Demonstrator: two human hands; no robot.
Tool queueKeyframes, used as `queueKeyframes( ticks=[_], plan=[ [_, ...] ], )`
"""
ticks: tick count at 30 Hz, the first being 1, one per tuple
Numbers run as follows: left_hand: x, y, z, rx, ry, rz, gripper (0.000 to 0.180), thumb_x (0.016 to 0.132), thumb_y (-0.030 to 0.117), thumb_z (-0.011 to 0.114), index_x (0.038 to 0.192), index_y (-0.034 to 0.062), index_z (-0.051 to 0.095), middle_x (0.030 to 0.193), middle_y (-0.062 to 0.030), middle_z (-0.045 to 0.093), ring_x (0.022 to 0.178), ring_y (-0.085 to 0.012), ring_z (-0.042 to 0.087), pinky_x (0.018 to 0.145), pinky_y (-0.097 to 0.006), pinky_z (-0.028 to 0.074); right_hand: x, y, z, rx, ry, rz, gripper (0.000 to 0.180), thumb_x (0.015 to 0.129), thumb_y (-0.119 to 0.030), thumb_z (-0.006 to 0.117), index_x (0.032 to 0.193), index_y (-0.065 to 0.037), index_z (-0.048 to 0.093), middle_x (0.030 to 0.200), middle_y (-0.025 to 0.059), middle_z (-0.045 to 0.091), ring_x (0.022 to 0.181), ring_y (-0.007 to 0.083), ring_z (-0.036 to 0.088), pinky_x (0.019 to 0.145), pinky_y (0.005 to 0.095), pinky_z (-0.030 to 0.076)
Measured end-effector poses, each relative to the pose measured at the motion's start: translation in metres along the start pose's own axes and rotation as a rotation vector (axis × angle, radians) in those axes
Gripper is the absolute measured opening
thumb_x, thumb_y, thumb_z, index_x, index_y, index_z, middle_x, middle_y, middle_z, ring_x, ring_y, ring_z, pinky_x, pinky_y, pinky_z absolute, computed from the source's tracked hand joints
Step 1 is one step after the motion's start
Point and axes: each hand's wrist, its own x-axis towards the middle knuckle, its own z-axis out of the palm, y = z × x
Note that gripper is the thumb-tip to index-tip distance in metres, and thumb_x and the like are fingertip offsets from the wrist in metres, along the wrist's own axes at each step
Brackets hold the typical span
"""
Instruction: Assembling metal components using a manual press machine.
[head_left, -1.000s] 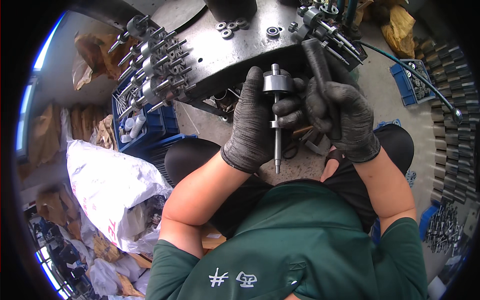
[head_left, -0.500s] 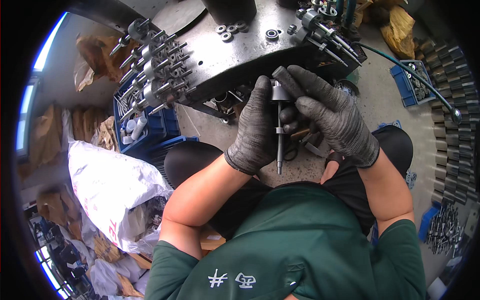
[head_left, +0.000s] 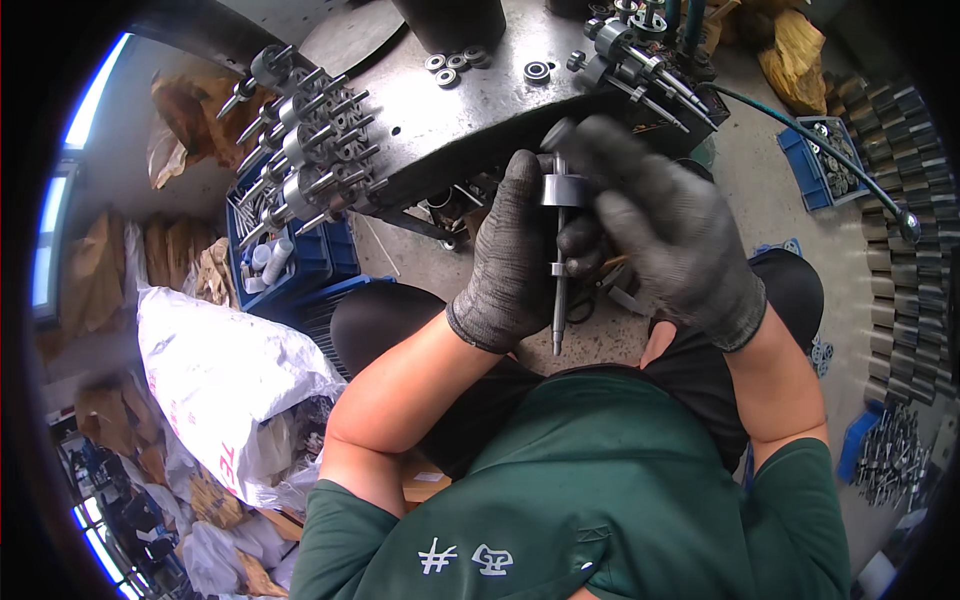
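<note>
Upright in front of my body is a slim stepped metal shaft (head_left: pixel 559 312) with a thick bright cylinder (head_left: pixel 566 190) near its top and a small collar lower down. My left hand (head_left: pixel 503 262), in a grey knitted glove, grips it: the thumb points up along the left side, and dark fingertips curl round from behind on the right. My right hand (head_left: pixel 685 235), gloved alike, is beside the shaft's upper end. Its fingers are smeared by motion, so whether they hold anything cannot be made out.
Ahead is a metal bench (head_left: pixel 440 115) with several ring bearings (head_left: pixel 446 77). Similar shaft assemblies (head_left: pixel 310 140) stand at its left edge, more (head_left: pixel 640 65) at its right. Blue crates (head_left: pixel 300 255) sit below left, a white sack (head_left: pixel 225 380) nearer. Right: a blue bin (head_left: pixel 805 170) and stacked metal cylinders (head_left: pixel 905 260).
My right hand has shifted slightly right and away from the bright cylinder, uncovering more of it, and its fingers are now blurred. My left hand keeps its grip on the shaft.
</note>
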Motion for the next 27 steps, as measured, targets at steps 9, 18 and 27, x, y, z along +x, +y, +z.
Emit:
queueKeyframes(
  ticks=[9, 18, 27],
  plan=[
    [-0.001, 0.009, -0.002, 0.071, -0.101, 0.010, 0.051, 0.102, 0.060, 0.049, 0.112, 0.0108, 0.059, 0.070, -0.0016, 0.052, 0.055, -0.0086, 0.046, 0.047, -0.022, 0.041, 0.008, 0.002, -0.019, 0.526, -0.006, 0.409, 0.062, 0.099, -0.022, 0.056, 0.154, -0.001, 0.039, 0.131, 0.0111, 0.068, 0.068, 0.0061, 0.051, 0.056, 0.0192, 0.041],
    [-0.003, 0.002, 0.011, 0.301, 0.297, -0.006, 0.050, 0.102, 0.062, 0.046, 0.100, 0.0146, 0.061, 0.063, -0.0011, 0.056, 0.052, -0.0140, 0.056, 0.046, -0.026, 0.047, 0.004, 0.001, -0.005, -0.406, -0.054, -0.236, 0.059, 0.098, -0.004, 0.056, 0.154, -0.003, 0.041, 0.148, 0.0101, 0.058, 0.103, 0.0200, 0.070, 0.092, 0.0357, 0.055],
    [-0.003, -0.002, -0.013, 0.320, 0.113, 0.081, 0.058, 0.100, 0.064, 0.049, 0.106, 0.0074, 0.060, 0.069, -0.0007, 0.053, 0.057, -0.0107, 0.052, 0.050, -0.023, 0.044, 0.015, 0.000, -0.017, 0.262, -0.098, 0.405, 0.051, 0.101, -0.020, 0.057, 0.148, -0.002, 0.050, 0.106, 0.0061, 0.072, 0.080, 0.0098, 0.066, 0.070, 0.0216, 0.055]
  ],
)
